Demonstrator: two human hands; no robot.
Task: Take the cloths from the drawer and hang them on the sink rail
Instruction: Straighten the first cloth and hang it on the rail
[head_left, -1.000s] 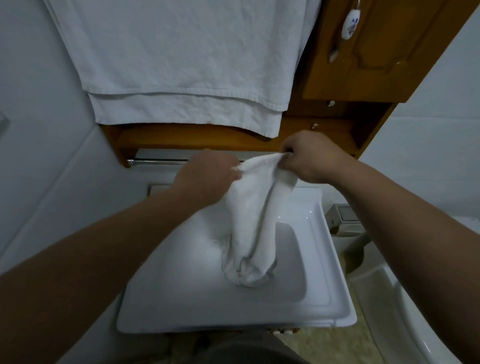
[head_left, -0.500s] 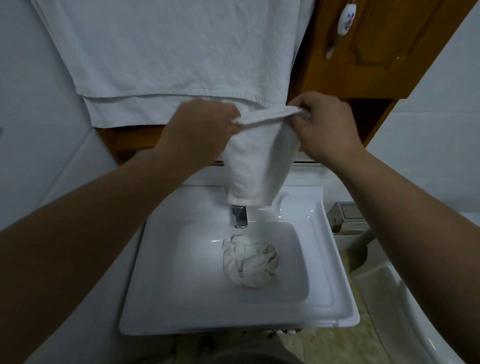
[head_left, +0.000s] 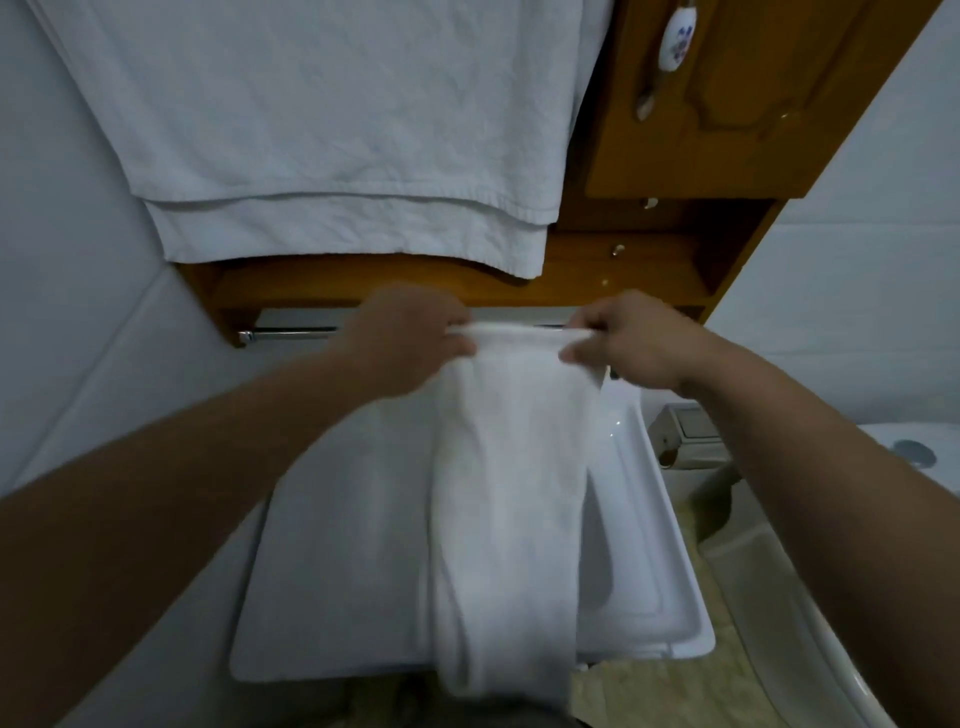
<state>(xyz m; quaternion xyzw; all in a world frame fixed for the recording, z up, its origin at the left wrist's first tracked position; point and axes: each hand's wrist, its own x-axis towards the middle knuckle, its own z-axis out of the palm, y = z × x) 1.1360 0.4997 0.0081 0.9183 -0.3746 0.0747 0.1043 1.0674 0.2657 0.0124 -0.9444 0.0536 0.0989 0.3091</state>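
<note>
Here, a long white cloth, top edge pinched in both hands' fingers

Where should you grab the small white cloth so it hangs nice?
Grab the cloth by its top edge, one corner in each hand, coming in from the sides. The left hand and right hand pinch it there now, so the edge stretches flat and the rest hangs straight down, ready for the rail.

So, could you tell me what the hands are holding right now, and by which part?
Both hands, left and right, pinch a white cloth by its top edge, one at each upper corner.
</note>
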